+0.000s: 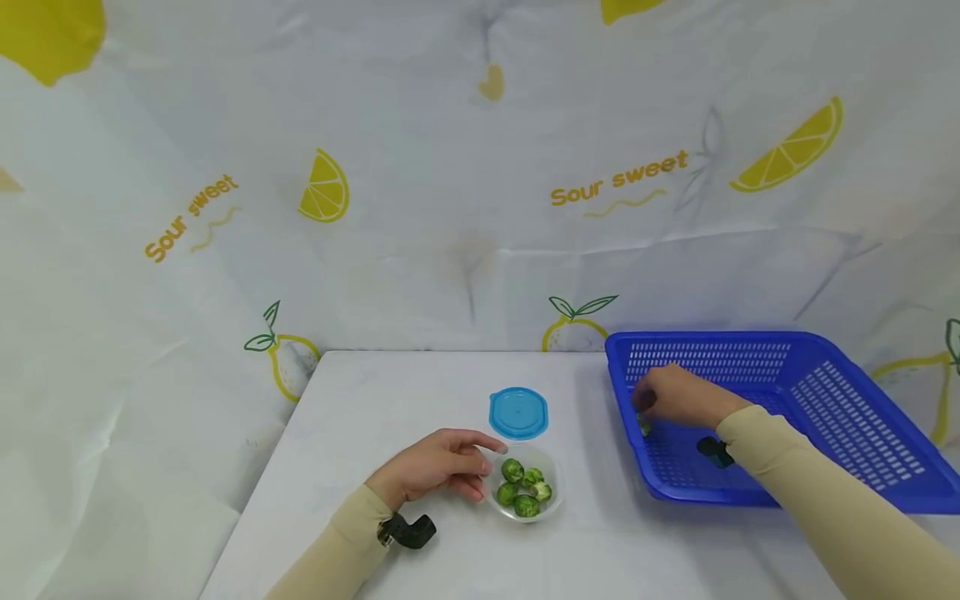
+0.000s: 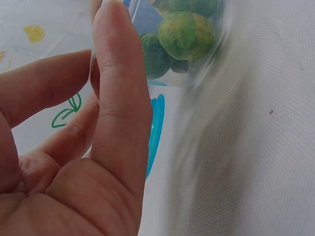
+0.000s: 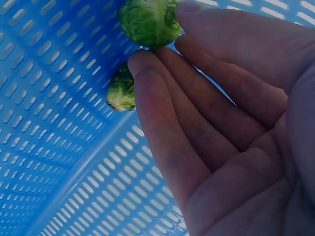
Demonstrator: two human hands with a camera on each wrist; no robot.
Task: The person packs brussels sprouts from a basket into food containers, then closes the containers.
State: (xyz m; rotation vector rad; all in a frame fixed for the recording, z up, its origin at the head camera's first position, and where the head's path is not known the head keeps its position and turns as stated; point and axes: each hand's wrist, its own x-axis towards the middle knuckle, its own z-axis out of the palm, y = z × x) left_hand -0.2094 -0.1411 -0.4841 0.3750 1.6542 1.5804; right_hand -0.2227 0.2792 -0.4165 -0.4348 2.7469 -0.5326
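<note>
A clear plastic bowl [image 1: 557,492] stands on the table with several Brussels sprouts [image 1: 527,506] inside. My left hand [image 1: 442,463] holds the bowl's left rim; the left wrist view shows the bowl's thin wall between thumb and fingers. My right hand [image 1: 684,395] reaches into the left end of a blue basket [image 1: 626,400]. In the right wrist view, its thumb and fingertips pinch a Brussels sprout [image 3: 150,22]. A second sprout [image 3: 121,91] lies in the basket just beyond the fingertips, partly hidden by them.
A translucent blue lid [image 1: 518,413] lies flat on the white table [image 1: 405,392] behind the bowl. The slotted basket takes up the table's right side. A lemon-printed sheet [image 1: 450,167] hangs at the back and left. Each wrist wears a black strap mount [image 1: 411,531].
</note>
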